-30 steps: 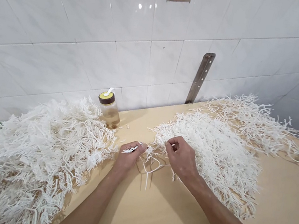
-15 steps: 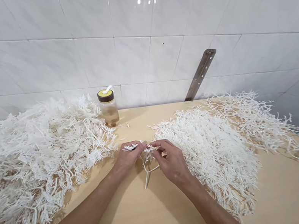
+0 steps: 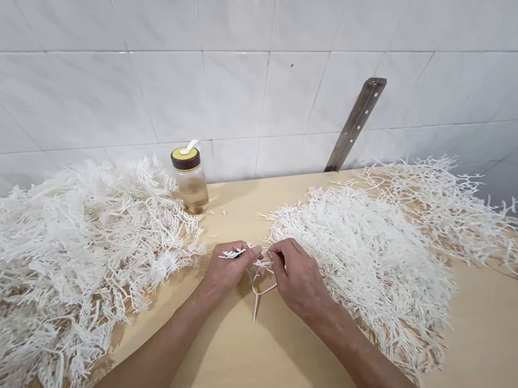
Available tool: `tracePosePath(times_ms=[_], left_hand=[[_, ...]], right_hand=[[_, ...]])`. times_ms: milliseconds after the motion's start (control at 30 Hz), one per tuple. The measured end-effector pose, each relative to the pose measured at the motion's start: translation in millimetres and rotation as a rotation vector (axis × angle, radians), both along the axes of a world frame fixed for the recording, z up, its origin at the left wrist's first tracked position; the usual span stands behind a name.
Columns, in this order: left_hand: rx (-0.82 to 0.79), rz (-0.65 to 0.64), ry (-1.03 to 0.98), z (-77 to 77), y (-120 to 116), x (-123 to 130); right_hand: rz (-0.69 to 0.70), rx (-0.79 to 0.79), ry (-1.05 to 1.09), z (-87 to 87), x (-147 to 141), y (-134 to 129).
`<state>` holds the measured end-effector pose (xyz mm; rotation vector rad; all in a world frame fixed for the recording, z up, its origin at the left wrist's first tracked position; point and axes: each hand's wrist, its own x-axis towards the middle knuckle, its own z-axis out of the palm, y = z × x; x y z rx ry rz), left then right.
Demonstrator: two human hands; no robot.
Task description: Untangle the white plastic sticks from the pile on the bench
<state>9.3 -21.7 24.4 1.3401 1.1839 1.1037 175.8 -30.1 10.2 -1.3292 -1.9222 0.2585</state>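
White sprig (image 3: 258,295) pointed its stem (image 3: 255,312) near, long axis near-to-far. Left hand (image 3: 224,273) pinched white strands (image 3: 231,254) — whether right hand (image 3: 297,279) pinched, I couldn't tell.

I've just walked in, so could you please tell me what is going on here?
A person's left hand holds white branching strands over the table. The right hand is close by; whether it grips any is unclear. A left pile and a right pile of strands flank the hands, and a lidded bottle stands near the wall.
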Motion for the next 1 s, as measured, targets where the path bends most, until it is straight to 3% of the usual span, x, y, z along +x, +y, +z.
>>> tracePosePath(times_ms=[167, 300, 500, 667, 1000], left_hand=[[-0.029, 0.018, -0.01, -5.0, 0.8, -2.0], [-0.021, 0.075, -0.023, -4.6, 2.0, -1.0], [-0.016, 0.119, -0.038, -7.6, 2.5, 1.9], [-0.015, 0.121, -0.001, -7.6, 2.0, 2.2], [-0.083, 0.073, -0.097, -8.1, 2.6, 2.1]], right_hand=[[-0.223, 0.056, -0.059, -2.7, 18.3, 12.7], [-0.259, 0.115, 0.051, 2.8, 28.9, 16.0], [-0.067, 0.144, 0.199, 14.0, 13.1, 1.3], [0.132, 0.145, 0.166, 13.5, -1.2, -9.4], [0.115, 0.052, 0.157, 5.1, 0.0, -6.2]])
